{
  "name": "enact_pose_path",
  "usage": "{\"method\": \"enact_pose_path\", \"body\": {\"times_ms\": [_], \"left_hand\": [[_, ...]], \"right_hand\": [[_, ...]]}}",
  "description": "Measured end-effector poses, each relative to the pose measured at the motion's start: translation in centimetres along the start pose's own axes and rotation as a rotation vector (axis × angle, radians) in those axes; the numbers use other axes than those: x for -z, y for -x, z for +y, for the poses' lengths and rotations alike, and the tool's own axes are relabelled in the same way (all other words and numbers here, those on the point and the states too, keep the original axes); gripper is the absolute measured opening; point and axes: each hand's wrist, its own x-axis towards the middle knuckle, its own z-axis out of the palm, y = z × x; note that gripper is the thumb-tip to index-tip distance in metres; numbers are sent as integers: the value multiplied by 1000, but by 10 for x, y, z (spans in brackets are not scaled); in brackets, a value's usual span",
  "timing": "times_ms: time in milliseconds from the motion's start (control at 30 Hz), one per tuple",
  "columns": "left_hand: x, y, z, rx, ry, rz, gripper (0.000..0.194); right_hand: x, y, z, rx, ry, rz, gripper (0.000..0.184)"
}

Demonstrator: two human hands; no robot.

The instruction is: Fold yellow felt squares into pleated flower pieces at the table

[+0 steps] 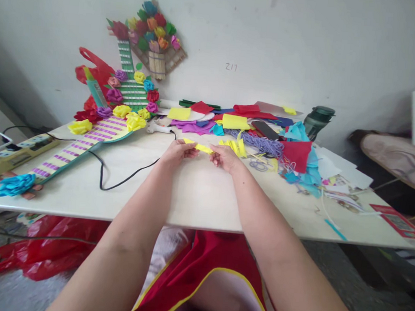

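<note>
A narrow strip of yellow crepe paper stretches between my two hands, just above the white table. My left hand pinches its left end, with the fingers closed. At the other end my right hand grips it between thumb and fingers. Right behind my right hand lie several folded yellow paper pieces. A glue gun rests beyond my left hand, its black cord looping across the table.
Stacked coloured paper, purple yarn, a phone and a dark bottle line the back. Paper-flower decorations and a power strip occupy the left. Scraps lie right. The table's front edge is near me.
</note>
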Motion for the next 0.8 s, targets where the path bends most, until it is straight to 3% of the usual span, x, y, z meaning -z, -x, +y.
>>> {"method": "enact_pose_path", "body": {"times_ms": [233,533,800], "left_hand": [[3,-3,0,29,77,48,12],[2,-4,0,39,133,76,13],[0,-5,-1,35,157,106,8]], "right_hand": [[6,-1,0,84,-38,-22,6],[2,-8,6,192,-27,93,11],[-6,-1,-1,111,-93,166,10]]}}
